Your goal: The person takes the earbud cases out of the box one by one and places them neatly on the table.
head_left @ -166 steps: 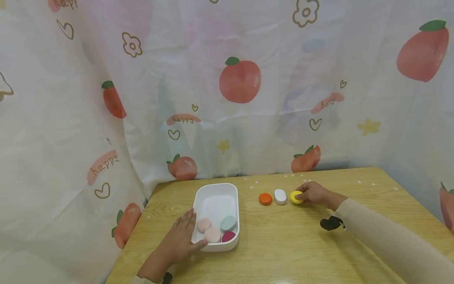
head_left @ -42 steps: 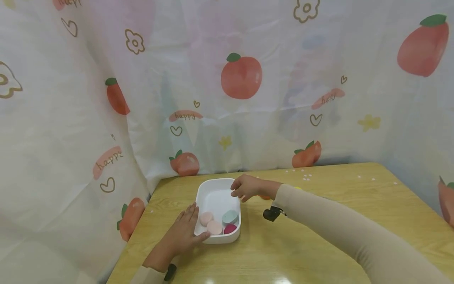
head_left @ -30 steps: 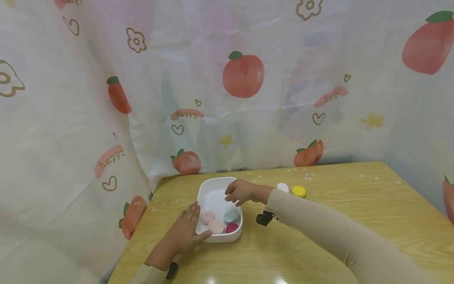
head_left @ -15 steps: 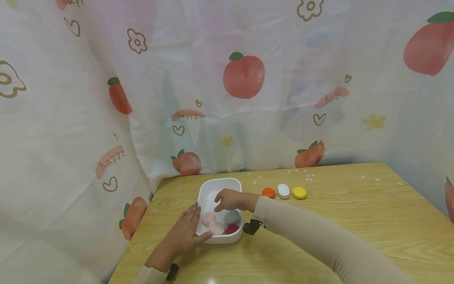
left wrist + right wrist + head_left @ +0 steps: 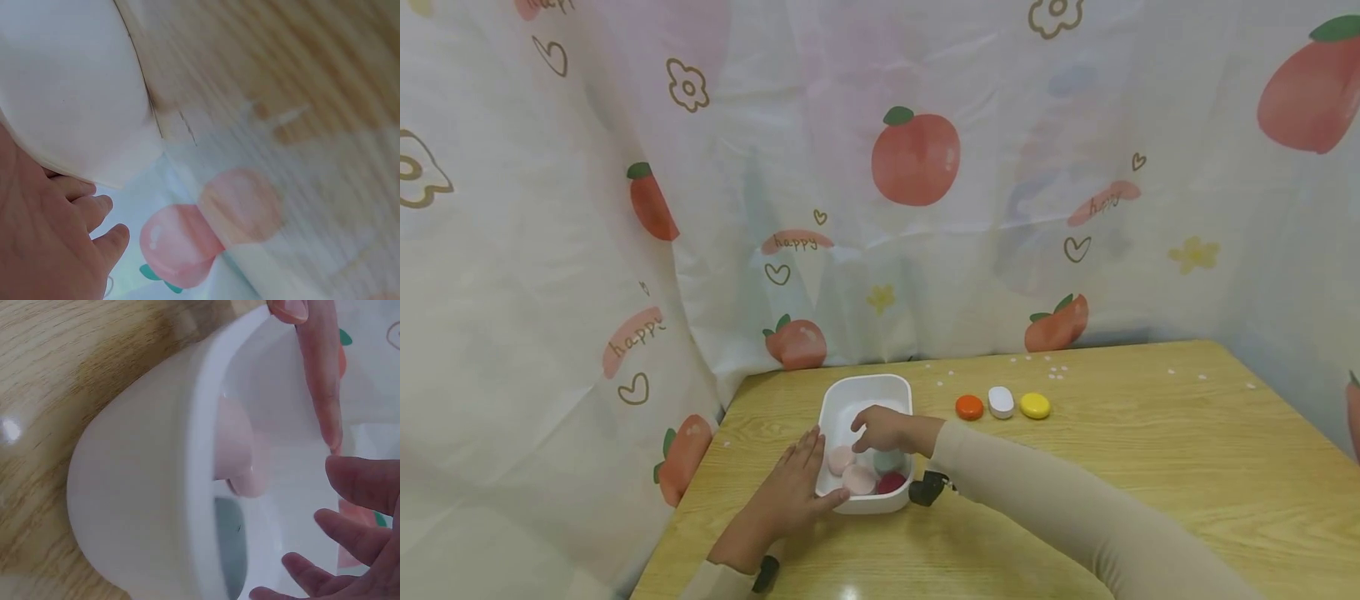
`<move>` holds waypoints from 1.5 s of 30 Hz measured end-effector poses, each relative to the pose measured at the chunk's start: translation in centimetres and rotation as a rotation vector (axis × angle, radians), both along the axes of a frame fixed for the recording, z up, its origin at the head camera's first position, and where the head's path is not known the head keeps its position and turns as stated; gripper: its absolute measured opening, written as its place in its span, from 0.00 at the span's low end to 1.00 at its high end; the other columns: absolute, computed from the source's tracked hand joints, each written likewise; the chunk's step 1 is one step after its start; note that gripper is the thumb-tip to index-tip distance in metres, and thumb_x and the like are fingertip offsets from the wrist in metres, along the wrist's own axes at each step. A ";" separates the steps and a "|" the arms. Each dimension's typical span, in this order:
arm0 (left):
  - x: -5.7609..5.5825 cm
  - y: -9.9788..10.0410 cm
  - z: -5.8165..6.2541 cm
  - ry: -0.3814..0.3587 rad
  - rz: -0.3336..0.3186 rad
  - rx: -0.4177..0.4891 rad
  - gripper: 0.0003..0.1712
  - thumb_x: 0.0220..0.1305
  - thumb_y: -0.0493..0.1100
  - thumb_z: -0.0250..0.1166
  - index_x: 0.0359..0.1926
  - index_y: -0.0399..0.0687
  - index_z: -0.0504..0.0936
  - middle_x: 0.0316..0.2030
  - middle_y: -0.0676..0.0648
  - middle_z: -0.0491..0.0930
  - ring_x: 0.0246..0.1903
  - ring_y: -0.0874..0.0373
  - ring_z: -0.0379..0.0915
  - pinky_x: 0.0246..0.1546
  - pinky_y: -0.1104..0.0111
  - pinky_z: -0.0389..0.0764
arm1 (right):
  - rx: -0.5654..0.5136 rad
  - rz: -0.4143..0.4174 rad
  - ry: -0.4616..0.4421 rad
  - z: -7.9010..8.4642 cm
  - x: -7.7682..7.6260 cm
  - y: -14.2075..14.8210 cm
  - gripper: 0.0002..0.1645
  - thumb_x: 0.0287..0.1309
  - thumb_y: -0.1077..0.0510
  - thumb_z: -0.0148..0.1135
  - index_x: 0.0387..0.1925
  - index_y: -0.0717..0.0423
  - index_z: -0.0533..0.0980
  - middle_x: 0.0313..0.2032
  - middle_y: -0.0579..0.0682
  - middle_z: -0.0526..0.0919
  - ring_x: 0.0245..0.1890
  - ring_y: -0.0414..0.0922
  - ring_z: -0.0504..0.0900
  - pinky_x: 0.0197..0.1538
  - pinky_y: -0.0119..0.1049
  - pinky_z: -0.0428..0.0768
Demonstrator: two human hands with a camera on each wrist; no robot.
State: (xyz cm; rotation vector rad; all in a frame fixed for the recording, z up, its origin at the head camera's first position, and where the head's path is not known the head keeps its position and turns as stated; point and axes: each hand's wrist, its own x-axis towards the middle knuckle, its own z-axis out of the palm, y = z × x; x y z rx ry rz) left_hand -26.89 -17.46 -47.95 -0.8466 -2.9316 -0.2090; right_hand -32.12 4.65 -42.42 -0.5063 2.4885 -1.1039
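A white rounded box (image 5: pixel 901 503) stands on the table, holding two pale pink rounded pieces (image 5: pixel 859 480), a pale green one (image 5: pixel 230 544) and a magenta one (image 5: pixel 891 483). Against the box's left wall lies my left hand (image 5: pixel 786 498), fingers straight and thumb at the near rim. My right hand (image 5: pixel 886 429) hangs over the inside of the box, fingers spread, with nothing between them. In the head view it partly covers the green piece. The right wrist view shows its fingertips apart, beyond the pink pieces.
Right of the box, an orange rounded piece (image 5: pixel 969 407), a white oval piece (image 5: pixel 1001 402) and a yellow piece (image 5: pixel 1035 405) stand in a row. Small white flecks dot the back of the wooden table (image 5: pixel 1120 433). A fruit-printed curtain (image 5: pixel 970 275) hangs behind.
My right hand has let go of the yellow piece at the row's right end and moved left, then down over the box. My left hand has stayed at the box's left wall.
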 end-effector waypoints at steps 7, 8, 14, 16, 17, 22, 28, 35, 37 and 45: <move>-0.1 -0.2 0.0 -0.004 0.015 0.001 0.59 0.63 0.77 0.43 0.74 0.32 0.49 0.75 0.37 0.45 0.73 0.48 0.40 0.70 0.51 0.48 | -0.042 -0.071 -0.013 -0.8 -0.5 0.4 0.23 0.50 0.69 0.69 0.51 0.68 0.77 0.49 0.59 0.79 0.53 0.55 0.75 0.58 0.47 0.73; -0.1 -0.3 0.0 -0.006 0.018 0.002 0.59 0.63 0.77 0.44 0.74 0.33 0.49 0.75 0.38 0.45 0.73 0.48 0.40 0.70 0.51 0.47 | -0.036 -0.079 -0.017 -0.8 -0.5 0.3 0.24 0.50 0.70 0.69 0.51 0.69 0.77 0.49 0.59 0.78 0.54 0.55 0.75 0.58 0.47 0.72; -0.3 -0.2 -0.3 -0.006 0.007 0.016 0.59 0.63 0.77 0.45 0.74 0.32 0.49 0.74 0.37 0.45 0.73 0.48 0.40 0.70 0.51 0.48 | 0.073 -0.107 -0.090 -0.7 -0.4 -0.2 0.22 0.52 0.67 0.69 0.49 0.69 0.75 0.47 0.58 0.78 0.50 0.57 0.77 0.51 0.53 0.78; -0.4 -0.1 -0.5 -0.005 0.001 0.016 0.59 0.63 0.77 0.44 0.74 0.32 0.50 0.74 0.37 0.46 0.73 0.48 0.40 0.69 0.50 0.48 | 0.126 -0.107 -0.130 -0.6 -0.3 -0.4 0.18 0.53 0.65 0.69 0.45 0.66 0.76 0.43 0.56 0.78 0.46 0.56 0.78 0.45 0.54 0.81; -0.4 0.0 -0.6 -0.005 -0.002 0.017 0.59 0.63 0.77 0.44 0.74 0.32 0.50 0.74 0.37 0.46 0.73 0.48 0.40 0.69 0.50 0.48 | 0.150 -0.108 -0.148 -0.7 -0.2 -0.5 0.16 0.54 0.64 0.69 0.43 0.65 0.75 0.40 0.55 0.77 0.44 0.55 0.78 0.43 0.55 0.81; -0.5 0.0 -0.8 0.000 -0.004 0.006 0.59 0.63 0.77 0.44 0.74 0.32 0.50 0.74 0.38 0.46 0.73 0.48 0.41 0.69 0.50 0.49 | 0.224 -0.110 -0.118 -1.5 -0.2 -0.8 0.13 0.51 0.64 0.71 0.34 0.63 0.74 0.30 0.52 0.74 0.31 0.48 0.75 0.37 0.42 0.81; -0.3 0.0 -0.2 -0.011 0.009 0.002 0.59 0.63 0.77 0.44 0.74 0.32 0.49 0.75 0.38 0.45 0.73 0.49 0.39 0.70 0.51 0.47 | 0.224 -0.090 -0.020 -2.0 -0.4 -1.2 0.16 0.45 0.63 0.75 0.31 0.62 0.74 0.25 0.51 0.73 0.26 0.45 0.72 0.31 0.35 0.71; -0.4 0.1 0.1 -0.001 0.003 -0.002 0.59 0.64 0.77 0.43 0.74 0.32 0.49 0.75 0.38 0.44 0.73 0.49 0.39 0.69 0.50 0.48 | 0.262 -0.104 0.028 -2.0 -0.3 -1.4 0.20 0.43 0.57 0.78 0.31 0.62 0.75 0.25 0.50 0.74 0.26 0.45 0.73 0.32 0.35 0.72; -0.5 0.1 0.1 0.007 -0.001 -0.002 0.58 0.64 0.77 0.44 0.74 0.31 0.49 0.75 0.37 0.44 0.73 0.48 0.40 0.69 0.49 0.49 | 0.273 -0.097 0.042 -2.0 -0.3 -1.4 0.19 0.44 0.56 0.78 0.31 0.61 0.76 0.24 0.49 0.75 0.26 0.44 0.73 0.32 0.34 0.71; -0.2 0.0 0.0 0.000 0.000 0.003 0.58 0.64 0.76 0.45 0.74 0.31 0.50 0.74 0.37 0.45 0.73 0.48 0.41 0.69 0.49 0.50 | 0.160 -0.058 0.036 -2.5 -0.2 -1.2 0.18 0.44 0.59 0.77 0.35 0.60 0.77 0.28 0.48 0.77 0.28 0.43 0.76 0.34 0.34 0.76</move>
